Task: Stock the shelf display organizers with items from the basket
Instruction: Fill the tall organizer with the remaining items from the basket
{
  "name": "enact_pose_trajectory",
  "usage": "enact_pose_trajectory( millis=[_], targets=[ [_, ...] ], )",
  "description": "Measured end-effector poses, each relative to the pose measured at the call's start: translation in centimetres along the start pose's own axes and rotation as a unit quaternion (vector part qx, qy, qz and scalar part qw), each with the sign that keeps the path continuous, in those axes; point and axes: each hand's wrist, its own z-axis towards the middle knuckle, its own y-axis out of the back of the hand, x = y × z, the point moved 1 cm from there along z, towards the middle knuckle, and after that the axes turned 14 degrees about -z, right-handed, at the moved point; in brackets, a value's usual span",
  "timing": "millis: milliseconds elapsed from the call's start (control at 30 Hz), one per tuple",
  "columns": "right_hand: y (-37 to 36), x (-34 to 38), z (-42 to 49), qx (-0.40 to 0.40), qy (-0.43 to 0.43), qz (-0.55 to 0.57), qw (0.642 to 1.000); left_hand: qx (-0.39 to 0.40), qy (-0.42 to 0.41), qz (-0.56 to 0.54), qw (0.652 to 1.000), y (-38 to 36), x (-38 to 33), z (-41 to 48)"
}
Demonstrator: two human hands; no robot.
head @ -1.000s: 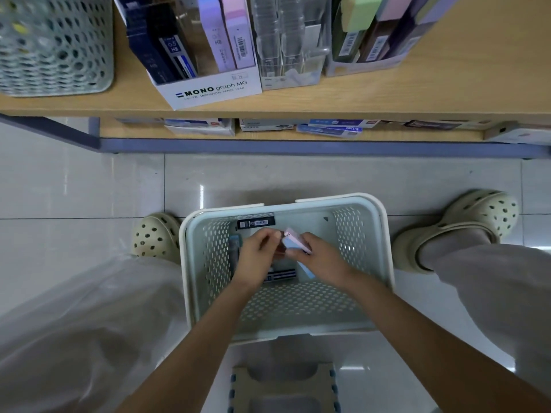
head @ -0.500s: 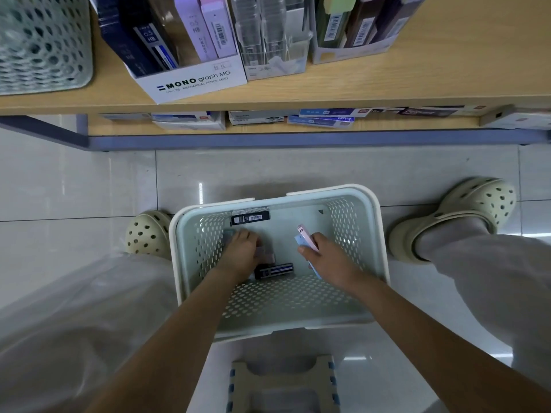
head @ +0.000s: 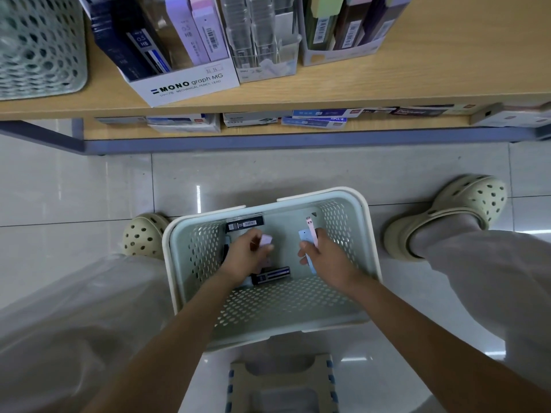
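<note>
A pale green basket (head: 369, 234) sits on the floor between my feet. Both hands are inside it. My left hand (head: 246, 257) grips a lilac lead case (head: 266, 239). My right hand (head: 326, 257) holds a pink case (head: 311, 231) and a light blue case (head: 304, 236) together. Two dark cases lie in the basket: one at its far wall (head: 244, 224), one near the middle (head: 272, 275). On the shelf above stands a white MONO display box (head: 185, 81) with dark, lilac and pink cases, beside a clear organizer (head: 262, 40) and another box (head: 343, 52).
A green perforated basket (head: 38, 46) stands at the shelf's left end. The lower shelf (head: 268, 131) holds flat boxes. A folding step stool (head: 283, 386) is just behind the floor basket. My clogs (head: 143, 236) (head: 456, 210) flank the basket on the tiled floor.
My hands have moved apart inside the basket. The left hand picked up a lilac case. The right hand keeps its pink and blue cases. The view shifted closer to the shelf.
</note>
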Motion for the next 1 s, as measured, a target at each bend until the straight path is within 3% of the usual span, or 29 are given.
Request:
enact_pose_trajectory(
  millis=[200,367,467,533,633,767,1000],
  targets=[
    [-0.3,0.8,-0.8,-0.012,0.032,-0.005,0.999,-0.03,-0.013,-0.251,0.967,-2.5,-3.7,-1.8],
    [-0.8,0.6,-1.1,-0.002,0.042,-0.029,0.999,-0.046,-0.006,-0.311,0.949,-2.8,-5.0,-2.1],
    [-0.5,0.4,-1.2,-0.003,0.035,0.024,0.999,-0.041,-0.042,-0.26,0.964,-1.9,-4.7,-1.9],
    [-0.2,0.3,-1.4,-0.008,0.025,0.051,0.998,-0.052,-0.015,-0.217,0.975,-1.1,-3.3,-1.4],
    [0.1,-0.1,-1.4,-0.009,0.014,0.06,0.998,-0.008,0.025,-0.017,1.0,-0.1,0.3,-0.6],
    [0.1,-0.7,-1.4,-0.001,0.005,0.04,0.999,0.091,0.032,0.205,0.974,0.1,4.0,-0.2],
    [-0.4,-1.2,-1.9,0.008,-0.001,0.014,1.0,0.099,0.024,0.321,0.942,-0.1,3.8,0.3]
  ],
)
